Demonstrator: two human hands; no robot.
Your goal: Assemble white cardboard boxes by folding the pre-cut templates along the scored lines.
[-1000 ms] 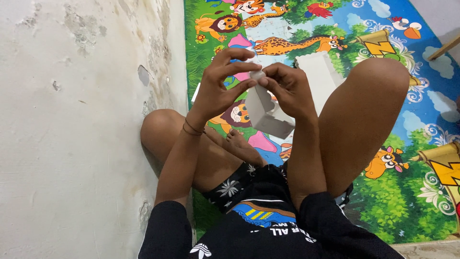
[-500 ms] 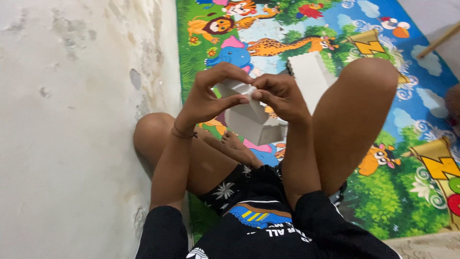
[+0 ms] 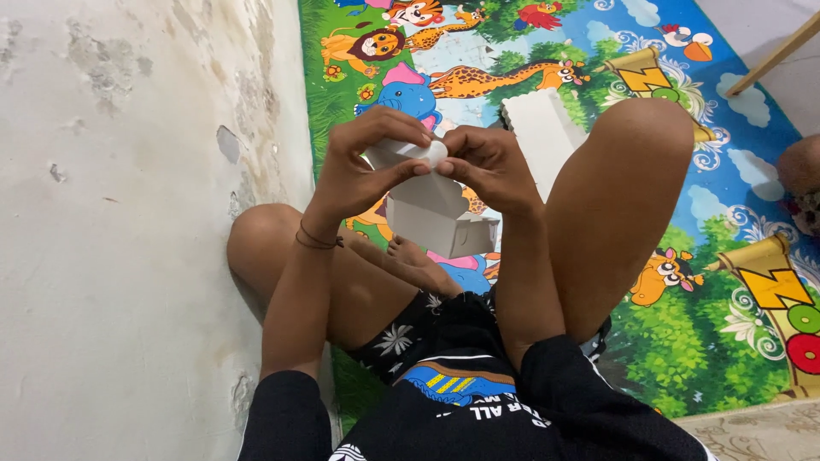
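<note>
Pinching a small white carton between both hands, the person is holding it in the air above the crossed legs, over the near left part of the mat. The left hand is closing thumb and fingers on the carton's rounded top flap, and the right hand is gripping the same flap from the other side, its fingertips meeting the left's. The carton's open body is hanging below the hands, tilted. Compared with half a second ago, the hands are sitting closer together and the flap is folding further down between them; the carton is staying at about the same height. A flat white stack is lying on the mat just beyond the hands, beside the raised right knee. A pale wall is running along the mat's left edge.
</note>
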